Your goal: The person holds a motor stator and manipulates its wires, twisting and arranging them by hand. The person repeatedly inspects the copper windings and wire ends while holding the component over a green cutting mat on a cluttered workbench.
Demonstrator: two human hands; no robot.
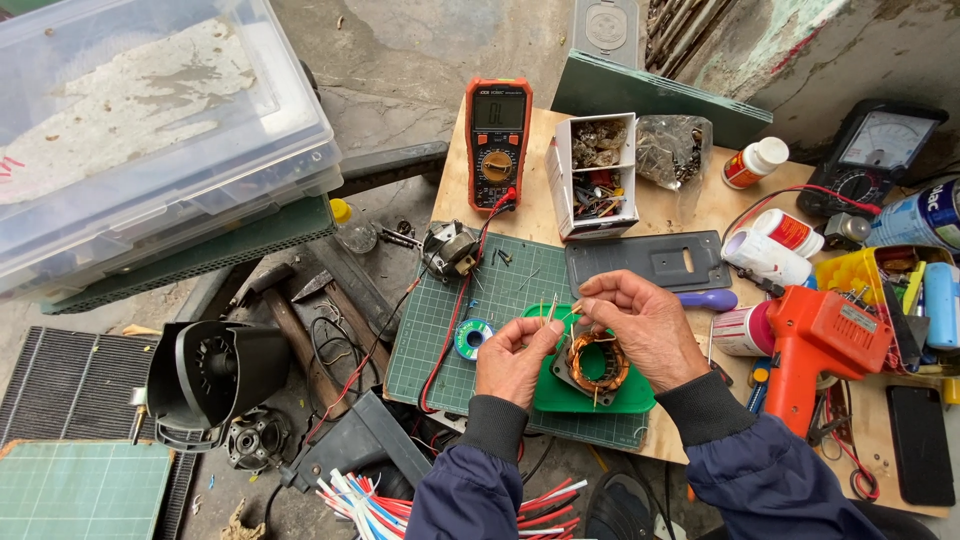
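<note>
A motor stator with copper windings (pixel 598 362) rests on a green plastic lid (pixel 560 395) over a green cutting mat (pixel 440 330). My left hand (pixel 512 362) pinches a thin metal pin or wire end (pixel 552 306) upright at the stator's left side. My right hand (pixel 640 322) hovers over the stator, its fingertips pinching a fine wire right beside the left hand's thumb. A small solder spool (pixel 472 338) lies just left of my left hand.
An orange multimeter (pixel 497 140) with red and black leads stands at the back. A white parts box (pixel 598 172), an orange soldering gun (pixel 820 340), glue bottles, an analogue meter (pixel 878 150) and a phone (pixel 920 440) crowd the right. A black fan housing (pixel 215 375) lies on the floor at left.
</note>
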